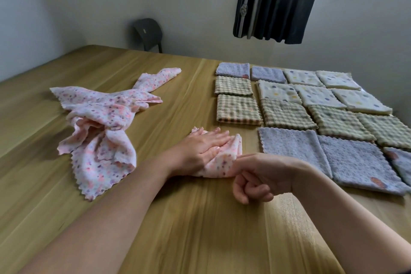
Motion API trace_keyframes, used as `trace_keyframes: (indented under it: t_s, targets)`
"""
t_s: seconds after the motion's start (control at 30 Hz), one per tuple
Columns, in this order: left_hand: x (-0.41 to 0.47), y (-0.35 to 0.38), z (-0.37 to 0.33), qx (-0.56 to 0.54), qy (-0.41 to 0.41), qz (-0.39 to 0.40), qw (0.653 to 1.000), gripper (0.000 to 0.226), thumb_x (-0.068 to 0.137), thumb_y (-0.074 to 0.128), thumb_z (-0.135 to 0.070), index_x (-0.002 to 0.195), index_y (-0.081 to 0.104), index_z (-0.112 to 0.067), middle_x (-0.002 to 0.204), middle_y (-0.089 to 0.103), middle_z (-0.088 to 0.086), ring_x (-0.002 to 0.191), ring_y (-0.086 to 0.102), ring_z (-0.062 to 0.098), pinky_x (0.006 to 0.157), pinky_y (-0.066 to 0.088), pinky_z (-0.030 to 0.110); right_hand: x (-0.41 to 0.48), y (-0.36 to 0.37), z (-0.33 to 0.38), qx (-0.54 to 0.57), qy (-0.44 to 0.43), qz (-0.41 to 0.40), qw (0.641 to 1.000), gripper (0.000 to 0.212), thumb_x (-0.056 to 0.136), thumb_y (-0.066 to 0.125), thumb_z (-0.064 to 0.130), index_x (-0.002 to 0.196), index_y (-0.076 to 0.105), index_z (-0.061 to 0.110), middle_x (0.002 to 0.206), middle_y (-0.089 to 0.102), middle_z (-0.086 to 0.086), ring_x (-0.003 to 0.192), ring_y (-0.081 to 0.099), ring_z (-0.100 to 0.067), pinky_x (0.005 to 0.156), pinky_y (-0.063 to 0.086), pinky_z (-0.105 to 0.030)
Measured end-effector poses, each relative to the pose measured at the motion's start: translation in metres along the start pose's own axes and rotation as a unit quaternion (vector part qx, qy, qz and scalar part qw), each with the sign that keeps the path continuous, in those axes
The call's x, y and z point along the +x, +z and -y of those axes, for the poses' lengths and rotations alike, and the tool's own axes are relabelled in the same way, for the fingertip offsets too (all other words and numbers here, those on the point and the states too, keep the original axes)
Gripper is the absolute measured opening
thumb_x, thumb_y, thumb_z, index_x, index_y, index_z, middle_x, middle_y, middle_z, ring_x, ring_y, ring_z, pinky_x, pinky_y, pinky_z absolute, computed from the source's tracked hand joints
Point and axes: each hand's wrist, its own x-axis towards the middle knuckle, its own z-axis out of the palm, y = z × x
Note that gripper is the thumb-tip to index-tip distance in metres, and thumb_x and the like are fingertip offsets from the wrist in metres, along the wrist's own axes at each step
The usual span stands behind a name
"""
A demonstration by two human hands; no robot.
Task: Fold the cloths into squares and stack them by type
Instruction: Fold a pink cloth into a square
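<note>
A small pink floral cloth (pixel 224 161) lies partly folded at the middle of the wooden table (pixel 189 229). My left hand (pixel 200 149) presses flat on top of it with straight fingers. My right hand (pixel 255 176) pinches the cloth's near right edge between thumb and forefinger, its other fingers curled under. To the left lies a heap of unfolded pink floral cloths (pixel 100 122). On the right, folded squares lie in rows: lilac terry cloths (pixel 295 147), green checked cloths (pixel 239 109) and cream dotted cloths (pixel 320 95).
A dark chair (pixel 149 33) stands against the wall beyond the table's far edge. A dark curtain (pixel 278 0) hangs below a window at the upper right. Bare wood lies between me and the cloths.
</note>
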Motion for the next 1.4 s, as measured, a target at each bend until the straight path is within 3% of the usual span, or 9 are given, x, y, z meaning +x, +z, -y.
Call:
trace_keyframes:
  t_s: [0.07, 0.17, 0.27, 0.4, 0.53, 0.67, 1.0, 1.23, 1.4]
  targets:
    - [0.000, 0.000, 0.001, 0.013, 0.002, -0.001, 1.000, 0.053, 0.096, 0.023, -0.035, 0.148, 0.024, -0.025, 0.154, 0.018, -0.015, 0.140, 0.005, -0.004, 0.111, -0.008, 0.016, 0.000, 0.001, 0.002, -0.017, 0.001, 0.007, 1.000, 0.051, 0.100, 0.025, 0.013, 0.060, 0.053, 0.000, 0.035, 0.050, 0.004, 0.025, 0.032, -0.004, 0.032, 0.028, -0.014]
    - [-0.001, -0.001, 0.000, 0.032, 0.003, 0.005, 0.999, 0.045, 0.104, 0.028, -0.023, 0.148, 0.022, -0.026, 0.156, 0.016, -0.013, 0.137, 0.003, -0.007, 0.110, -0.009, 0.017, 0.001, 0.003, 0.002, -0.027, 0.004, -0.015, 1.000, 0.067, 0.099, 0.028, 0.010, 0.041, 0.060, 0.011, 0.035, 0.050, 0.002, 0.025, 0.032, -0.005, 0.032, 0.029, -0.014]
    - [-0.001, -0.001, 0.000, 0.054, 0.004, 0.010, 0.998, 0.045, 0.104, 0.026, -0.026, 0.148, 0.018, -0.029, 0.156, 0.013, -0.014, 0.134, 0.000, -0.010, 0.111, -0.010, 0.017, -0.002, 0.004, 0.005, -0.044, 0.007, -0.015, 0.999, 0.036, 0.099, 0.026, 0.009, 0.070, 0.048, 0.004, 0.036, 0.051, 0.005, 0.025, 0.032, -0.004, 0.034, 0.031, -0.014]
    - [-0.001, 0.000, -0.002, 0.084, 0.003, 0.023, 0.996, 0.047, 0.105, 0.026, -0.025, 0.150, 0.012, -0.028, 0.157, 0.008, -0.014, 0.133, -0.004, -0.010, 0.110, -0.011, 0.019, -0.004, 0.003, 0.004, -0.024, 0.012, -0.050, 0.998, 0.024, 0.097, 0.029, 0.007, 0.076, 0.040, 0.007, 0.042, 0.055, -0.001, 0.027, 0.033, -0.005, 0.034, 0.032, -0.016]
    - [-0.001, -0.001, -0.002, 0.097, 0.003, 0.024, 0.995, 0.048, 0.104, 0.025, -0.026, 0.150, 0.010, -0.029, 0.157, 0.006, -0.015, 0.134, -0.005, -0.010, 0.112, -0.011, 0.021, -0.002, 0.000, 0.001, -0.026, 0.006, -0.041, 0.999, 0.037, 0.097, 0.029, 0.006, 0.064, 0.045, 0.001, 0.041, 0.056, -0.001, 0.026, 0.033, -0.005, 0.033, 0.033, -0.015]
    - [-0.001, -0.001, -0.004, 0.104, 0.002, 0.029, 0.994, 0.048, 0.104, 0.025, -0.027, 0.150, 0.009, -0.029, 0.158, 0.005, -0.014, 0.134, -0.006, -0.010, 0.112, -0.012, 0.021, -0.001, -0.004, -0.003, -0.014, -0.003, -0.074, 0.997, 0.013, 0.095, 0.035, 0.006, 0.084, 0.031, 0.011, 0.058, 0.062, -0.012, 0.030, 0.035, -0.008, 0.034, 0.035, -0.017]
    - [-0.003, -0.001, -0.013, 0.169, -0.011, 0.053, 0.984, 0.054, 0.103, 0.019, -0.038, 0.151, -0.003, -0.025, 0.159, -0.006, -0.011, 0.143, -0.010, 0.002, 0.114, -0.013, 0.026, -0.011, -0.018, -0.011, -0.031, 0.024, -0.101, 0.994, 0.006, 0.096, 0.035, 0.009, 0.091, 0.034, 0.010, 0.060, 0.063, -0.016, 0.031, 0.039, -0.010, 0.035, 0.040, -0.019]
    - [-0.003, 0.000, -0.010, 0.175, -0.011, 0.056, 0.983, 0.079, 0.091, 0.036, -0.060, 0.151, -0.006, -0.029, 0.158, -0.009, -0.012, 0.143, -0.012, 0.000, 0.112, -0.016, 0.024, -0.029, -0.028, -0.018, -0.003, 0.021, -0.134, 0.991, 0.005, 0.098, 0.036, 0.009, 0.100, 0.040, 0.006, 0.066, 0.063, -0.021, 0.031, 0.039, -0.012, 0.035, 0.043, -0.021]
    - [-0.006, -0.002, -0.013, 0.174, 0.002, 0.056, 0.983, 0.085, 0.079, 0.032, -0.065, 0.146, -0.012, -0.037, 0.157, -0.010, -0.013, 0.143, -0.015, 0.002, 0.115, -0.015, 0.029, -0.029, -0.023, -0.014, -0.044, 0.059, -0.241, 0.968, 0.012, 0.094, 0.040, 0.008, 0.090, 0.051, 0.004, 0.063, 0.065, -0.017, 0.034, 0.043, -0.013, 0.037, 0.042, -0.021]
